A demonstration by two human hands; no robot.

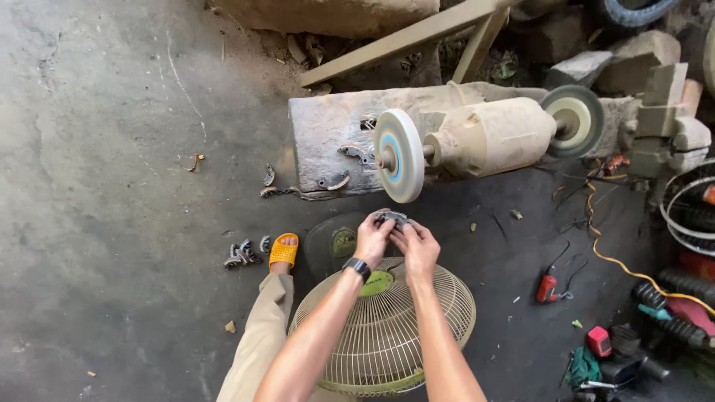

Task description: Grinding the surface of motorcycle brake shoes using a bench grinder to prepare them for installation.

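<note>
Both my hands hold one small curved grey metal part (392, 218) just below the white and blue grinding wheel (398, 156). My left hand (372, 238), with a black watch on its wrist, grips the part's left end. My right hand (417, 246) grips its right end. The wheel sits on the left shaft of a dusty bench grinder motor (491, 136), which has a darker wheel (572, 120) on its right end. The part is close to the wheel's lower edge; I cannot tell whether they touch.
A round wire fan guard (383, 331) lies under my forearms. My foot in an orange sandal (283, 250) rests beside several similar metal parts (242, 254) on the concrete floor. The grinder sits on a stone block (328, 141). Cables, a red tool (547, 289) and clutter lie at the right.
</note>
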